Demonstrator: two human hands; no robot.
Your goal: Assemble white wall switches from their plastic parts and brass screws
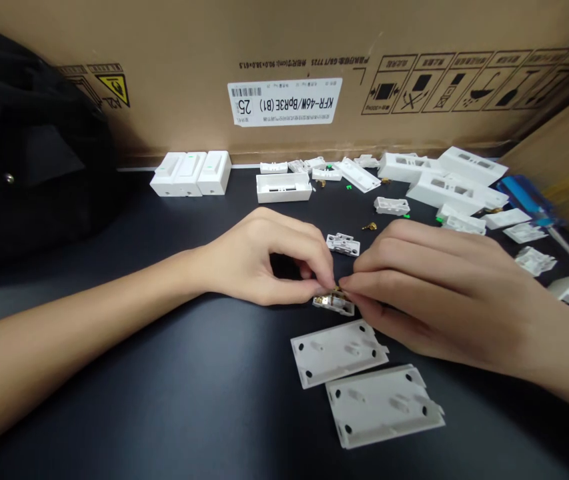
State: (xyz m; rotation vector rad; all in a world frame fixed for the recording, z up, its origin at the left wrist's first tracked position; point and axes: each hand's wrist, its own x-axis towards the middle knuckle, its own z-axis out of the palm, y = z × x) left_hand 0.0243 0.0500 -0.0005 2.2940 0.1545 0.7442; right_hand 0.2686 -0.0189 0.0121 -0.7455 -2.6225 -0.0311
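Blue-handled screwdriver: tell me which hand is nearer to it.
Right. The right hand is left of the screwdriver and nearer the camera; the left hand is farther left, beyond the right hand.

I note moderate, diffuse light; pale sheen on dark surface (204, 400). Black fabric (34, 153), left, mostly shadowed. Wide-angle stretch at edges; small print (273, 65) soft.
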